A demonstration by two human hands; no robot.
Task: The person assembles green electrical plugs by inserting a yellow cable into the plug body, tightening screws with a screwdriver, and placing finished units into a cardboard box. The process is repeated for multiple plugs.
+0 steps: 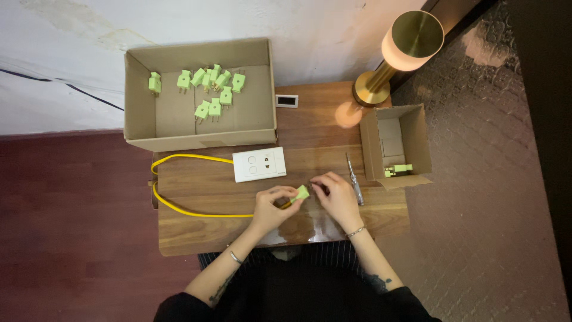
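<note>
Green plug [302, 192] at yellow cable [179, 203] end, pinched in left hand [271, 207] over worktop [196, 232] front. Long axis slants toward right hand [336, 194], fingers curled just beside, grip unclear.

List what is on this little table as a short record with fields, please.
surface: small wooden table
left hand: holds a light green plug at the end of a yellow cable
right hand: fingertips close to the plug
socket: white socket plate, joined to the yellow cable
tool: screwdriver lying beside the right hand
large box: open cardboard box with many loose green plugs
small box: cardboard box on its side, one green plug inside
light: brass lamp, lit
</note>
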